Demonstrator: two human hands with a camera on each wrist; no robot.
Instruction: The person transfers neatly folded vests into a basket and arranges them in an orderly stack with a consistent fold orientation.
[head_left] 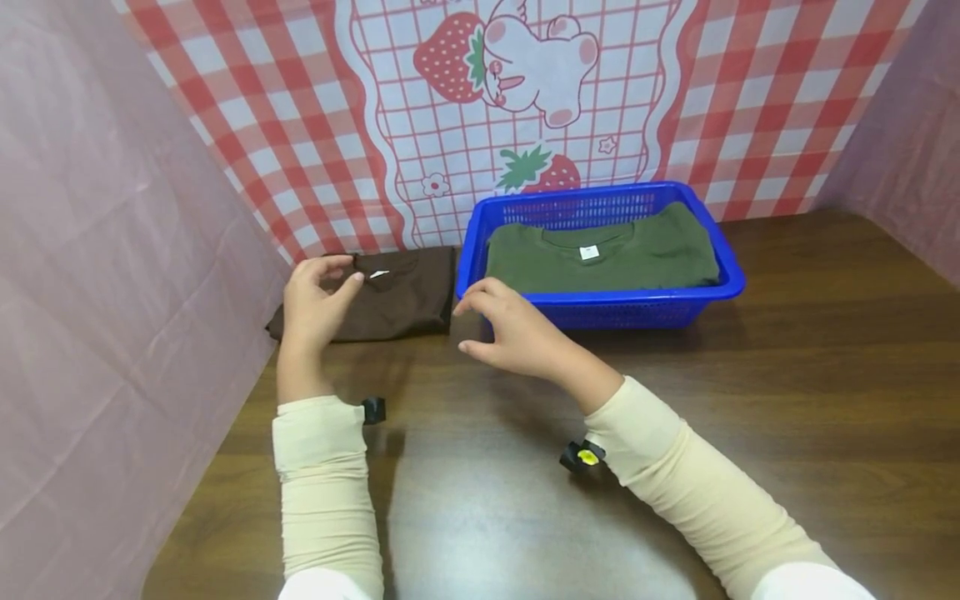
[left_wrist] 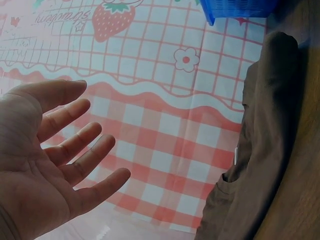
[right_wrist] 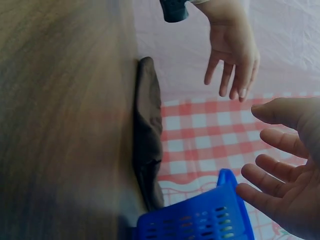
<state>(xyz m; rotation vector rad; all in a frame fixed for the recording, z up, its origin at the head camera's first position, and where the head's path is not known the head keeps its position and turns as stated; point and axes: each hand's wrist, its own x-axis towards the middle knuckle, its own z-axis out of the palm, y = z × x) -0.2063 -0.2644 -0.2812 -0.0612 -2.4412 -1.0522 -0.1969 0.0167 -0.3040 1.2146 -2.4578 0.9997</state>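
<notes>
A folded brown T-shirt (head_left: 405,300) with a white neck label lies on the table at the back left. Above its left part hovers my left hand (head_left: 313,304), fingers loosely bent and apart from the cloth; the left wrist view shows nothing in that hand (left_wrist: 55,155). To its right stands a blue plastic basket (head_left: 600,312) with a folded dark green T-shirt (head_left: 637,254) inside, neck label up. My right hand (head_left: 513,329) is in front of the basket's left front corner, fingers spread and holding nothing, as the right wrist view also shows.
The brown wooden table (head_left: 480,500) extends forward to a red-and-white checked cloth (head_left: 300,108) with strawberry prints hanging behind. A pinkish curtain (head_left: 112,292) borders the left side, with another at the right. Small black devices (head_left: 373,410) sit at both wrists.
</notes>
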